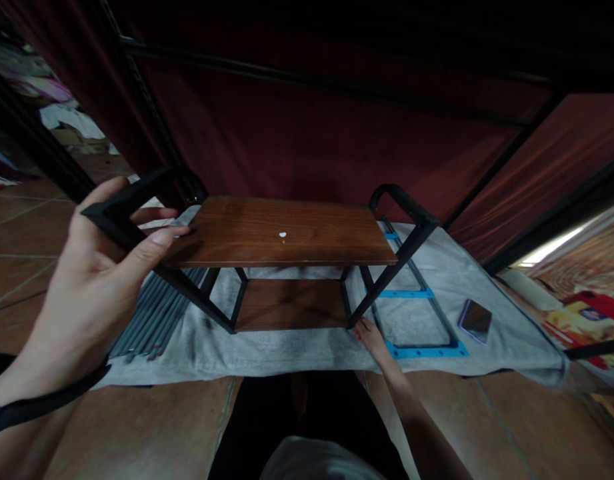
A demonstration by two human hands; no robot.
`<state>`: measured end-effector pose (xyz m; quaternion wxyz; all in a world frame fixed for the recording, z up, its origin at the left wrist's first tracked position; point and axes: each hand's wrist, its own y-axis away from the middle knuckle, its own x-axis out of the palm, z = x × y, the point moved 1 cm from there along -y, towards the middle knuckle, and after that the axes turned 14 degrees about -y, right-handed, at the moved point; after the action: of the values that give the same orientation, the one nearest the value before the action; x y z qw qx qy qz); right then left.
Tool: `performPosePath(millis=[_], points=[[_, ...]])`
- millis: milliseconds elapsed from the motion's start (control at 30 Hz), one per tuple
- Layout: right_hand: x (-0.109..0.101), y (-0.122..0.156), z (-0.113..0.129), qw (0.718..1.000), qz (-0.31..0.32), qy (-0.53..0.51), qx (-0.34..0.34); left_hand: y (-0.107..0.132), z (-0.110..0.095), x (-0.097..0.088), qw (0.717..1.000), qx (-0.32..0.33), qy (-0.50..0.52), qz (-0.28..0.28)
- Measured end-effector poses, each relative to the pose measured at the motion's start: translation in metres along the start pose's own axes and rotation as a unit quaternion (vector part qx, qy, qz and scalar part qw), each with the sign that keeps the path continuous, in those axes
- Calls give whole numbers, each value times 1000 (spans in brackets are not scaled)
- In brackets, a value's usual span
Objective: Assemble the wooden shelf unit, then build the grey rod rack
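A small two-tier shelf (291,230) with brown wood-look boards and black metal side frames stands upright in the middle, a white speck on its top board. My left hand (107,250) is wrapped round the upper left corner of the frame, with the thumb lying toward the board. Down at the front right foot, my right hand (369,333) grips the lower corner; its fingers are partly hidden behind the frame. The lower board (291,303) shows beneath the top one.
A grey cloth (281,353) covers the low table. Several grey tubes (154,320) lie left of the shelf. To the right are a dark frame with blue crosspieces (427,351) and a phone (475,321). A dark red curtain (297,147) hangs behind.
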<state>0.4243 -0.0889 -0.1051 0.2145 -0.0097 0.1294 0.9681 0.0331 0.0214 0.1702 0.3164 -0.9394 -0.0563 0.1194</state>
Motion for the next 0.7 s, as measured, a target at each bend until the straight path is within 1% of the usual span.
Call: performPosePath(millis=[100,267,333,400,433,467,500,533,567,600,633,667,700], points=[[1,-4,-6,1000,-4,-3,22,1,0,1,1000,-4,0,3],[-2,-14,-15,999,7,7,35,4,-5,1,1000,-10,17,15],[-4,-17,-17,999,12,15,36,6,-6,1,999,-4,46,8],[-5,-19,-19,999,17,22,38,8,1,0,996,10,85,-22],[-5,-20,-19,999,18,25,39,11,9,-1,994,16,102,-47],[-5,-20,-20,999,19,29,40,16,21,-1,991,9,112,-73],[-6,-21,-21,998,19,32,41,22,37,-2,989,-7,115,-98],[-6,-21,-22,998,19,35,42,32,57,-2,987,-49,104,-114],[-7,-22,-23,998,19,38,42,44,80,0,984,-131,67,-97],[-7,-22,-24,998,18,41,43,58,104,2,977,-203,15,-60],[-8,-23,-26,998,19,43,43,75,127,5,967,-255,-29,-4],[-8,-24,-28,998,19,45,43,93,149,8,951,-298,-74,37],[-9,-25,-30,998,20,46,44,110,169,13,930,-342,-100,90]])
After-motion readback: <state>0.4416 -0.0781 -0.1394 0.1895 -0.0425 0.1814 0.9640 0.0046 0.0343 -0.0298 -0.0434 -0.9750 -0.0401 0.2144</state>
